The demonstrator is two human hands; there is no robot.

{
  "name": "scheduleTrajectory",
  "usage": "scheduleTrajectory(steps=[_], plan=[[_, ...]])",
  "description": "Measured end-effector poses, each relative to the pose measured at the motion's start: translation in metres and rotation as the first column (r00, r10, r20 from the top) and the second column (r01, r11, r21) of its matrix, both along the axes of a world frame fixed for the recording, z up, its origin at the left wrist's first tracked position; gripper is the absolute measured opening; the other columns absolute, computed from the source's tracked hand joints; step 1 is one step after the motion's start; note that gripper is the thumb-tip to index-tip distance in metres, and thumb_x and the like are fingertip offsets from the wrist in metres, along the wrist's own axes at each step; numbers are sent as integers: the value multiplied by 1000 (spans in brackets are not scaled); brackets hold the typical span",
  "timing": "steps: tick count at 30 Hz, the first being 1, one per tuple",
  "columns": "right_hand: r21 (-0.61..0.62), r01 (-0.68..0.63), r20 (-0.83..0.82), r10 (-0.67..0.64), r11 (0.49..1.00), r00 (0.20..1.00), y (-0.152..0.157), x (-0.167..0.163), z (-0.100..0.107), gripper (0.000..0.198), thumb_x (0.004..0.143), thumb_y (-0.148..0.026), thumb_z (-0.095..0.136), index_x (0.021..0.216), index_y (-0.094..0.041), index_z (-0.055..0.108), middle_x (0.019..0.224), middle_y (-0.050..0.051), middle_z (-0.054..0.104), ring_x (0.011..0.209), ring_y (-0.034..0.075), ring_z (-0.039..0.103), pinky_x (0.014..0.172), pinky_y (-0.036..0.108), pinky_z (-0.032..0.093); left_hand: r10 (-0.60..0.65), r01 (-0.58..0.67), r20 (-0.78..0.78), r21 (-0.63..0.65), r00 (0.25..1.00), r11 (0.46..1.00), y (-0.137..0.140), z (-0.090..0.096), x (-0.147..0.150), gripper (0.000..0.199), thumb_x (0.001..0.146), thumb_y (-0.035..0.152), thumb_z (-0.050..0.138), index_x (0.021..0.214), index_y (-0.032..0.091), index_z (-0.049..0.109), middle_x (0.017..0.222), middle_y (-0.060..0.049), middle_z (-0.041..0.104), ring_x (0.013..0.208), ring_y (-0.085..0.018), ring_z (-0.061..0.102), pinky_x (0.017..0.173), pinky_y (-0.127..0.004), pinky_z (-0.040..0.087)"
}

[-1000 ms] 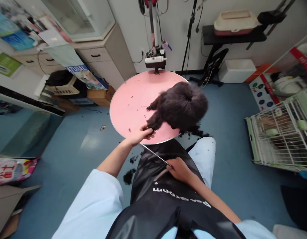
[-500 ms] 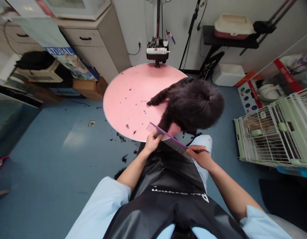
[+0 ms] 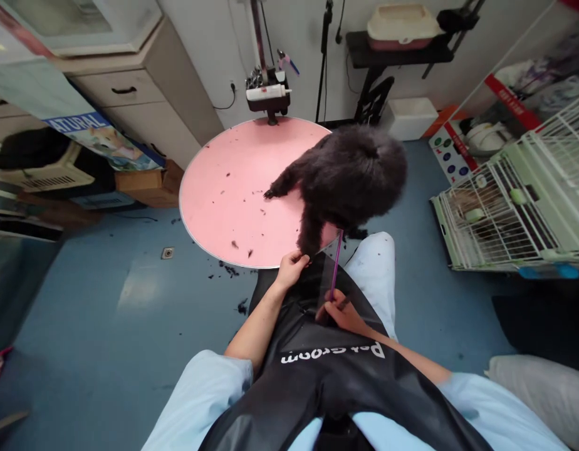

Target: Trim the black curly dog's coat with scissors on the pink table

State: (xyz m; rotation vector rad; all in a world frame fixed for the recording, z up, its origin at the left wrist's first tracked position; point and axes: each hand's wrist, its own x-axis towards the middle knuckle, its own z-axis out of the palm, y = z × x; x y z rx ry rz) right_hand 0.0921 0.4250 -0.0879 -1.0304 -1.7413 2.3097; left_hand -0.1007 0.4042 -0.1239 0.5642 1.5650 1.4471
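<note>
Left hand [image 3: 290, 270] holding dog's leg [image 3: 311, 230] at table rim [image 3: 245, 267], broad tabletop [image 3: 214, 207] leftward

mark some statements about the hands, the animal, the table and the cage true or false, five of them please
1. The right hand holds a purple comb. True.
2. The left hand hangs free, touching nothing. False: it holds a leg of the dark-furred animal near its end.
3. Dark tufts lie on the round tabletop. True.
4. The tabletop is green. False: it is pink.
5. The wire cage stands on the tabletop. False: it stands apart from it, on the right side of the picture.
</note>
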Motion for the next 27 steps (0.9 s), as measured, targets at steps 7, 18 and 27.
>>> scheduleTrajectory(steps=[7,18,27], plan=[[-256,101,-271,-172,961,947,-13,-46,20,22,83,-39,53,90,-23,40,62,-4,65,50,12,58,52,25,46,1,-9,-192,-41,981,999,0,17,8,24,73,34,60,61,13,56,58,2,53,57,-7,44,57,-21,36],[-478,192,-215,-325,857,921,-11,-24,-1,34,75,-42,64,87,-22,40,58,-4,65,49,11,57,51,22,42,20,-24,-74,-61,997,998,0,6,17,31,68,38,67,61,14,48,59,2,52,63,-12,58,60,-23,46],[-478,140,-340,-330,867,881,-2,1,2,36,77,-44,68,85,-22,41,59,-4,65,51,12,58,57,26,46,84,-85,-15,-100,996,991,-13,-5,7,38,62,45,74,66,13,53,61,2,56,62,-12,62,62,-24,50]])
